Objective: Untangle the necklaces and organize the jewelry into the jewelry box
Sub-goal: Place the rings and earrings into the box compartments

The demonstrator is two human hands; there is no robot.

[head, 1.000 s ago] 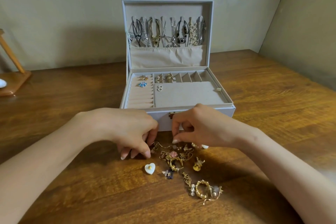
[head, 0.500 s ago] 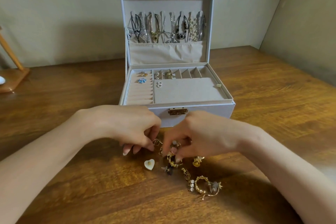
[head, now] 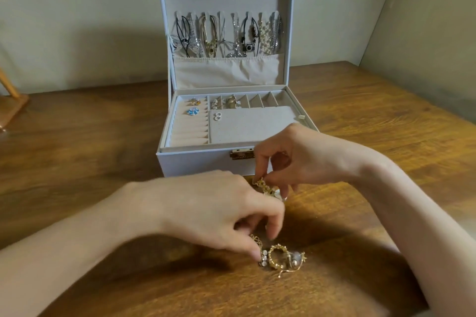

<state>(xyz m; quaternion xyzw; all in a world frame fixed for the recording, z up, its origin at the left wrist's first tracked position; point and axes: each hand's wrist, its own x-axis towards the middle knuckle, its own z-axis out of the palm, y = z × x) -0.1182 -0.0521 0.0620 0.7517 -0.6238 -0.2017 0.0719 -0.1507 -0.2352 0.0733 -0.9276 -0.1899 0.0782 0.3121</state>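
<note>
The grey jewelry box [head: 195,162] stands open on the table, with necklaces [head: 226,36] hanging in its lid and rings [head: 193,107] and earrings [head: 226,104] in the tray. In front of it, my right hand [head: 304,159] pinches a gold leafy earring [head: 264,185], lifted off the table. My left hand [head: 219,211] covers most of the jewelry pile. Its curled fingertips pinch a gold-and-pearl piece [head: 258,247]. A gold hoop earring [head: 279,257] lies just right of that fingertip.
The wooden table [head: 103,157] stretches left and right of the box. A wooden stand [head: 13,105] sits at the far left edge. Walls close off the back and the right side.
My right hand has risen from the pile with the gold earring pinched in it. My left hand has slid right and nearer, over the pile, hiding the white heart piece.
</note>
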